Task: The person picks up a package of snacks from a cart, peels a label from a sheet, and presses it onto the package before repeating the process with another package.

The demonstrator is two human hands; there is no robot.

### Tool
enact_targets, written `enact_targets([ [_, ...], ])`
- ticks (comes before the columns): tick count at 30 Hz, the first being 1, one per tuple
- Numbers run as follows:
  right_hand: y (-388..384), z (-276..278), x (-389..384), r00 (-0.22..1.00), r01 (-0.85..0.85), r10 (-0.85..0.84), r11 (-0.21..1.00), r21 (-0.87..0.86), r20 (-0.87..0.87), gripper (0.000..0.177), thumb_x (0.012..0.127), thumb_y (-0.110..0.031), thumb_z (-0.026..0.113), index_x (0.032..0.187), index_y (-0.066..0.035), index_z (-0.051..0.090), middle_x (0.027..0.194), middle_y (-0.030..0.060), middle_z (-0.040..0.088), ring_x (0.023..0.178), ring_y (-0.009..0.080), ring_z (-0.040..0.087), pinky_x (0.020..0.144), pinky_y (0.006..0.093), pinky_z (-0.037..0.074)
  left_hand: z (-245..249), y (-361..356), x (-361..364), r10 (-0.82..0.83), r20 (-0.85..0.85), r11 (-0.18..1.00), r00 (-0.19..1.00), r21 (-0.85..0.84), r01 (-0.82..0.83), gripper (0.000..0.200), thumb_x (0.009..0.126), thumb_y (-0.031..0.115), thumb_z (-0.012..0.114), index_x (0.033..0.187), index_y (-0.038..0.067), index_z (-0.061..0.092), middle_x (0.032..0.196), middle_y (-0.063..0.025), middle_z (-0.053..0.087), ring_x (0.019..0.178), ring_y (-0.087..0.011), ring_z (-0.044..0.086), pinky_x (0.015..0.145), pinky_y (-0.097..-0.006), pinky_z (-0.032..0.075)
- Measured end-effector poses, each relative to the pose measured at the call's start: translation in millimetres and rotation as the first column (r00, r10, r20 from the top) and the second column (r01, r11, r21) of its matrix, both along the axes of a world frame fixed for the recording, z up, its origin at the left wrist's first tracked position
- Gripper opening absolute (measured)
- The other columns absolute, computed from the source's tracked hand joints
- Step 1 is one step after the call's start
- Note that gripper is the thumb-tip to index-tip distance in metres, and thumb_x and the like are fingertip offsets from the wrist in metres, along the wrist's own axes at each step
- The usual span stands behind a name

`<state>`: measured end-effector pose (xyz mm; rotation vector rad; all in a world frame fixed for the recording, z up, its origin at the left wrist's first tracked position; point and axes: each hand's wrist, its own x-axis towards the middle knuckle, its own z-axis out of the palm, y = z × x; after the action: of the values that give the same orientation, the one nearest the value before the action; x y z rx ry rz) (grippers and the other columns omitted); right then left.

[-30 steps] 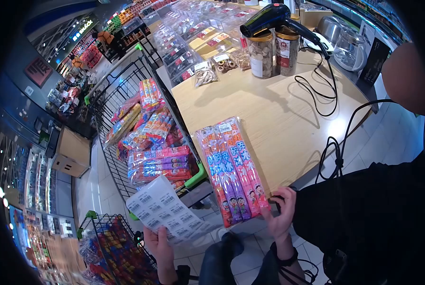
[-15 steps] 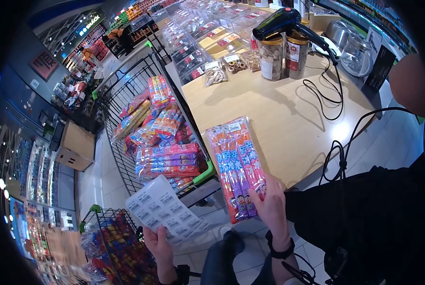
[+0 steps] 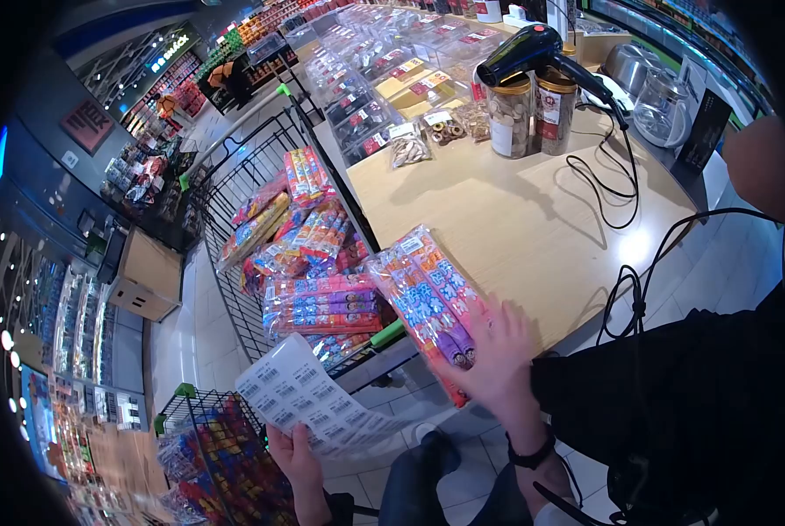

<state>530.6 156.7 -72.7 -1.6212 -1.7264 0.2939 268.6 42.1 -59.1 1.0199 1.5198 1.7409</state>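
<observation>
My left hand (image 3: 292, 449) holds a white sheet of barcode labels (image 3: 309, 401) low over the floor. My right hand (image 3: 496, 359) grips the near end of a long pink and purple snack packet (image 3: 423, 298), which lies slanted over the front left corner of the wooden table (image 3: 515, 219) and points toward the shopping cart. The cart (image 3: 261, 210) on the left is piled with several similar colourful packets (image 3: 318, 298).
A black hair dryer (image 3: 533, 48) rests on two jars (image 3: 533, 110) at the table's back, its cord (image 3: 607, 175) trailing across the top. Small snack bags (image 3: 407, 149) lie beside them. A second basket of packets (image 3: 213, 456) sits below left. Cardboard box (image 3: 142, 276) on the floor.
My right hand moved up onto the snack packet, took hold of it and swung it leftward toward the cart. The label sheet in my left hand barely shifted.
</observation>
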Motion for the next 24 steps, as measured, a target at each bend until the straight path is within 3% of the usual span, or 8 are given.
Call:
enact_targets([
  [2,-12,1,-15,0.924,-0.144,0.230,0.950,-0.277,0.305,0.096,0.058,-0.050,0.074,0.135,-0.013,0.033,0.137,0.0288,0.022,0.125,0.0470,0.023,0.097,0.0637,0.018,0,2,-2,0.001,0.014,1.000,1.000,-0.004,-0.001,0.040,0.085,-0.004,0.044,0.124,-0.007,0.036,0.112,-0.0143,0.054,0.100,-0.0177,0.054,0.088,-0.0292,0.041],
  [5,-15,0,-17,0.902,-0.168,0.274,0.934,-0.315,0.333,0.098,0.055,-0.048,0.075,0.136,-0.014,0.031,0.138,0.0309,0.017,0.126,0.0495,0.018,0.094,0.0688,0.014,-1,5,-4,0.028,0.001,1.000,1.000,-0.014,-0.028,0.040,0.085,-0.004,0.044,0.124,-0.007,0.035,0.112,-0.0144,0.054,0.100,-0.0179,0.054,0.088,-0.0293,0.041],
  [9,-9,-3,-21,0.859,-0.095,0.244,0.940,-0.327,0.450,0.094,0.056,-0.043,0.074,0.136,-0.017,0.031,0.138,0.0293,0.018,0.124,0.0477,0.022,0.094,0.0644,0.021,4,7,-5,0.030,-0.003,0.999,1.000,-0.021,-0.030,0.040,0.086,-0.003,0.044,0.124,-0.007,0.035,0.112,-0.0143,0.053,0.101,-0.0177,0.053,0.088,-0.0292,0.041],
  [17,34,-3,-14,0.974,-0.004,0.084,0.935,-0.355,0.210,0.090,0.060,-0.049,0.071,0.137,-0.024,0.030,0.134,0.0271,0.023,0.111,0.0433,0.038,0.085,0.0523,0.036,6,-3,-11,0.035,-0.014,0.999,0.999,-0.018,-0.035,0.036,0.086,-0.002,0.045,0.122,-0.006,0.038,0.110,-0.0129,0.054,0.097,-0.0157,0.054,0.085,-0.0274,0.042],
  [19,38,-13,-2,0.973,0.024,0.043,0.958,-0.284,0.227,0.088,0.066,-0.053,0.068,0.135,-0.015,0.031,0.128,0.0272,0.033,0.107,0.0399,0.045,0.084,0.0465,0.041,6,-5,-13,0.022,-0.015,1.000,1.000,-0.007,-0.022,0.036,0.086,-0.002,0.045,0.121,-0.006,0.039,0.110,-0.0126,0.055,0.097,-0.0154,0.054,0.085,-0.0272,0.042],
  [21,47,-24,17,0.956,0.081,-0.183,0.914,-0.398,-0.228,0.086,0.070,-0.054,0.064,0.130,-0.002,0.033,0.118,0.0269,0.045,0.100,0.0376,0.053,0.080,0.0437,0.044,7,-6,-12,0.010,-0.013,1.000,1.000,0.005,-0.010,0.035,0.086,-0.002,0.045,0.121,-0.006,0.039,0.109,-0.0124,0.055,0.096,-0.0152,0.055,0.085,-0.0270,0.043],
  [23,47,-25,18,0.987,0.118,-0.146,0.941,-0.316,-0.068,0.081,0.073,-0.054,0.062,0.121,0.007,0.037,0.111,0.0266,0.050,0.093,0.0365,0.057,0.077,0.0413,0.046,10,-6,-9,0.041,0.005,0.999,0.999,-0.001,-0.041,0.035,0.086,-0.002,0.045,0.121,-0.006,0.039,0.108,-0.0122,0.056,0.095,-0.0153,0.055,0.085,-0.0271,0.043],
  [24,53,-21,21,0.998,-0.011,-0.023,0.877,-0.480,-0.066,0.076,0.075,-0.053,0.061,0.118,0.006,0.040,0.109,0.0265,0.051,0.093,0.0376,0.057,0.077,0.0423,0.046,9,-7,-8,0.036,0.007,0.999,0.999,-0.006,-0.036,0.035,0.086,-0.002,0.045,0.121,-0.006,0.039,0.108,-0.0122,0.056,0.095,-0.0153,0.055,0.085,-0.0271,0.043],
])
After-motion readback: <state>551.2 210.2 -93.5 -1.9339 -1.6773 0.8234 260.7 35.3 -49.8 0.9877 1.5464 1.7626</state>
